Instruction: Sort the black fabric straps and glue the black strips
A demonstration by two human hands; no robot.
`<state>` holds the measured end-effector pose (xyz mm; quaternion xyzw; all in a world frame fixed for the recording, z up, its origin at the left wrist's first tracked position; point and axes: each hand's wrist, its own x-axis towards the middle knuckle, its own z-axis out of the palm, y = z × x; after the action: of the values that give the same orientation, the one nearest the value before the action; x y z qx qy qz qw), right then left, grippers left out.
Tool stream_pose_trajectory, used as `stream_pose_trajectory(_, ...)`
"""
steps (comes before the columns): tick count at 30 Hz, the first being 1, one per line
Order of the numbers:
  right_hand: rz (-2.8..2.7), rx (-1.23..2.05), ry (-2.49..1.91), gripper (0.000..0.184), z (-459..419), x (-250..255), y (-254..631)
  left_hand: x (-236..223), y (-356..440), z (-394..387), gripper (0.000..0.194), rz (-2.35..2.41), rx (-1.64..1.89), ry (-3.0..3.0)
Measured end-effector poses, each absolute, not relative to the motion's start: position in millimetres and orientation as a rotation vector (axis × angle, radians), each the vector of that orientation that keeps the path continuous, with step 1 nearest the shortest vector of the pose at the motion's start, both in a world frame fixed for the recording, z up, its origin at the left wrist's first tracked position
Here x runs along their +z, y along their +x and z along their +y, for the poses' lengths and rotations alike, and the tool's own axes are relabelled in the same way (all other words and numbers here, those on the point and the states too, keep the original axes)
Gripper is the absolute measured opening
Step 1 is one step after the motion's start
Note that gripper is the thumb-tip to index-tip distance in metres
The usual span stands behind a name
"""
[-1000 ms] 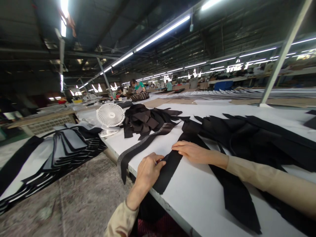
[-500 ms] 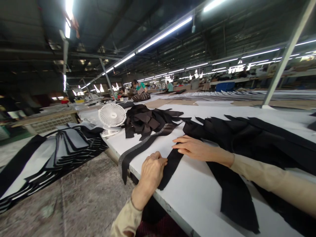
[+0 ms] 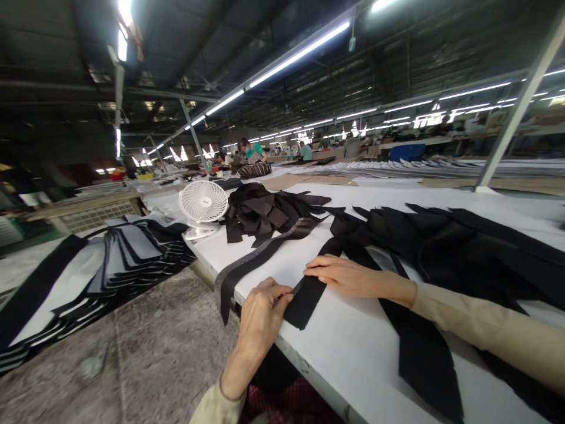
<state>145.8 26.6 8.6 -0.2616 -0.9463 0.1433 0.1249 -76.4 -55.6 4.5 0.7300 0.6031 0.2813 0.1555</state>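
Observation:
A long black fabric strip (image 3: 306, 299) lies on the white cutting table (image 3: 353, 347), its near end at the table's front edge. My left hand (image 3: 260, 315) is closed in a pinch on the strip's left edge. Just beyond it, my right hand (image 3: 342, 275) lies flat with fingers together, pressing the same strip down. A wider black fabric piece (image 3: 424, 353) runs under my right forearm toward the near right.
A grey-edged black band (image 3: 247, 265) hangs over the table edge to the left. A white desk fan (image 3: 203, 203) and a heap of black cut pieces (image 3: 265, 212) sit behind it, more black pieces (image 3: 463, 241) at right. Stacked fabric (image 3: 110, 259) covers the lower left table. People work far back.
My left hand shifted slightly toward me along the strip's edge and pinched it. My right hand slid a little nearer along the strip.

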Motion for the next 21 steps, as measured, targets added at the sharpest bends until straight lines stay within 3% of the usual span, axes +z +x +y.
stream_pose_trajectory(5, -2.911, 0.374, -0.650, 0.061, 24, 17, 148, -4, -73, -64, 0.028, 1.757, 0.711, 2.606)
stream_pose_trajectory(14, -2.646, 0.357, -0.705, 0.038, 23, 17, 137, 6, -69, -49, 0.026, 1.741, 0.523, 2.680)
stream_pose_trajectory(19, -2.721, 0.494, -0.623, 0.036, 13, 8, 129, 0, -79, -45, 0.023, 1.541, 0.850, 2.252)
stream_pose_trajectory(21, -2.726, 0.501, -0.606, 0.036, 12, 7, 128, -1, -86, -51, 0.031, 1.462, 1.045, 2.008)
